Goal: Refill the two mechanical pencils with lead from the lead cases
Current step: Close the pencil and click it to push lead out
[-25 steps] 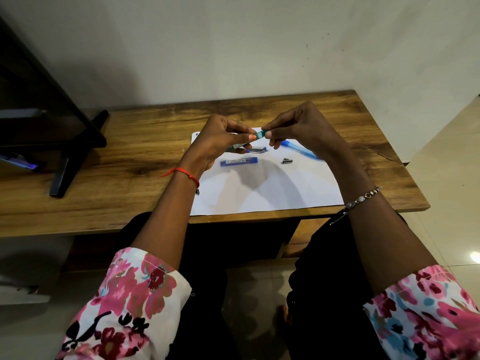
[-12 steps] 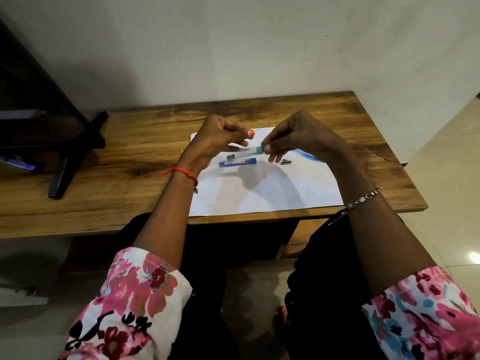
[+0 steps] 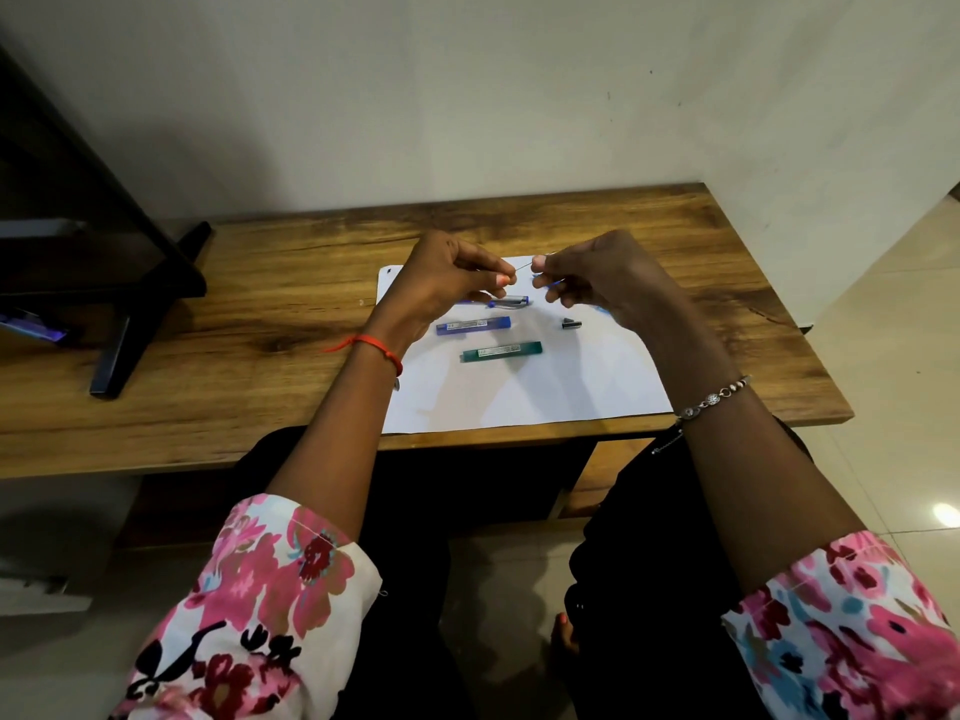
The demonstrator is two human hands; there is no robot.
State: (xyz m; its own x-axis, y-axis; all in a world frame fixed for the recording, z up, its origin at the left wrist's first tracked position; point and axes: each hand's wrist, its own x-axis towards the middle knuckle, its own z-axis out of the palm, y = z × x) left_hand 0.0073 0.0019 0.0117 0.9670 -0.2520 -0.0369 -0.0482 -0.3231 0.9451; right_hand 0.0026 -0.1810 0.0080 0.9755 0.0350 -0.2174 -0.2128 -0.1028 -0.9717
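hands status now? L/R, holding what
Left hand: closed, pinching a thin lead stick.
Right hand: closed, holding the blue pencil; contact with the lead unclear.

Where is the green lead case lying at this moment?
In the head view, the green lead case lies flat on the white paper, just nearer the person than the blue lead case, untouched by both hands.
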